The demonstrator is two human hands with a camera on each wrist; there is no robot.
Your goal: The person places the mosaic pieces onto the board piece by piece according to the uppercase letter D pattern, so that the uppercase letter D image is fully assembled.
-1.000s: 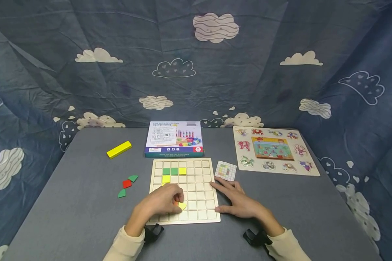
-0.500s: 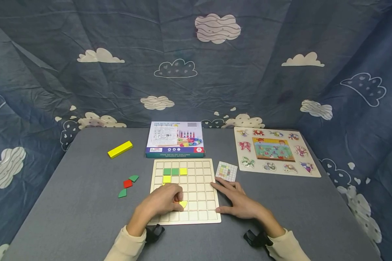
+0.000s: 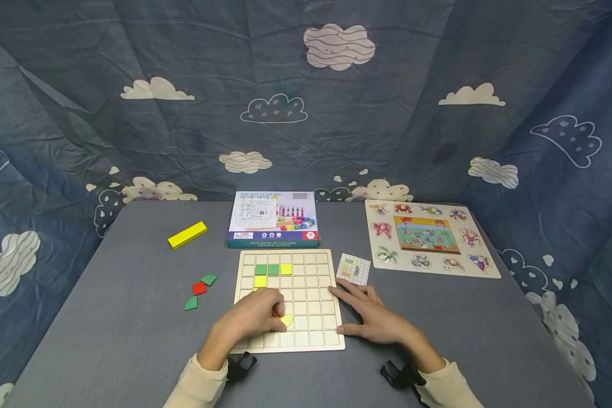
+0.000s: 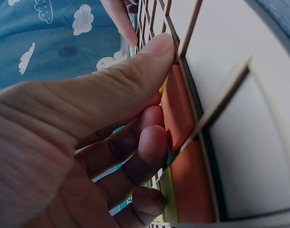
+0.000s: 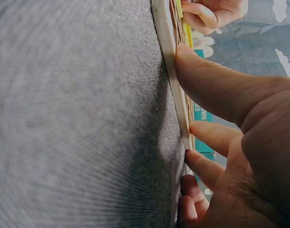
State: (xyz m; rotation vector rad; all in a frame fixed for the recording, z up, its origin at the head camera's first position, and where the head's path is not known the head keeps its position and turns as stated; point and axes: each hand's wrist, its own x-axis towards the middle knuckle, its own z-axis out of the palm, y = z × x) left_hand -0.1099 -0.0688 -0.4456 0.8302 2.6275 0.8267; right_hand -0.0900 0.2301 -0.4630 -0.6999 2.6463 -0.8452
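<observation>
My left hand (image 3: 257, 311) bends over the lower middle of a wooden grid board (image 3: 313, 309). Its thumb and fingers pinch a yellow quarter-circle tile (image 3: 287, 321) that lies low against the grid. In the left wrist view, two orange-red tiles (image 4: 190, 183) sit in cells beside the fingertips; the yellow tile is mostly hidden behind the thumb. Green tiles (image 3: 267, 270) and yellow square tiles (image 3: 260, 281) fill cells farther up. With fingers spread, my right hand (image 3: 374, 317) rests against the board's right edge, thumb and fingertips touching it.
Two green quarter-circle tiles (image 3: 191, 304) and a red square tile (image 3: 199, 288) lie left of the board. A yellow block (image 3: 187, 235) lies behind them. A boxed bead set (image 3: 272, 221), a small pattern card (image 3: 354, 268) and a sea-animal puzzle (image 3: 428, 241) border the board.
The left fingers have drawn in slightly, so the orange tile beside the yellow quarter-circle tile shows less. The yellow tile stays almost in place, and the right hand keeps still.
</observation>
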